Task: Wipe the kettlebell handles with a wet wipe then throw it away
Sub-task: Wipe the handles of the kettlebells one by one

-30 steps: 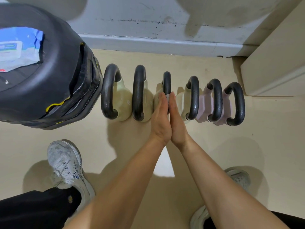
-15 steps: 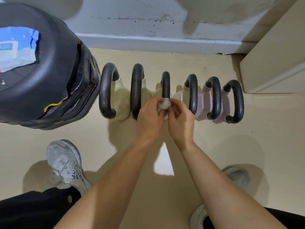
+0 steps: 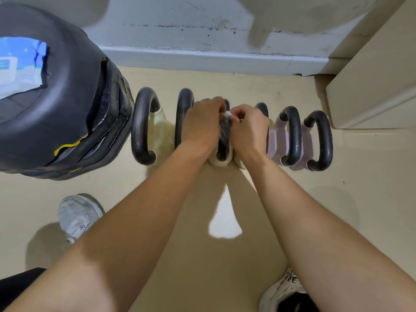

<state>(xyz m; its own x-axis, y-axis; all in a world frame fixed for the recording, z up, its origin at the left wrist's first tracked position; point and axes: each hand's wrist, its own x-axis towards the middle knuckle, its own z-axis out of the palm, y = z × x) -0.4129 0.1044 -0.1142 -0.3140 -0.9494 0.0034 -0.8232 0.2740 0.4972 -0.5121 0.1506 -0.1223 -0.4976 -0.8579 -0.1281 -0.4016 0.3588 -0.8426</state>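
Pinching wet wipe [image 3: 228, 114] at kettlebell handle [image 3: 225, 137]

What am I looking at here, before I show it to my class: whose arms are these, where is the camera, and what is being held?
There is no machine here. These are a person's two bare arms, seen by a camera worn on their head that looks forward and down. Six kettlebells stand in a row on the beige floor. The left hand and right hand meet over the handle of the third kettlebell from the left and together pinch a small white wad, the wet wipe. On the left is a black stack with a blue and white packet on top. The person's white shoes show below.
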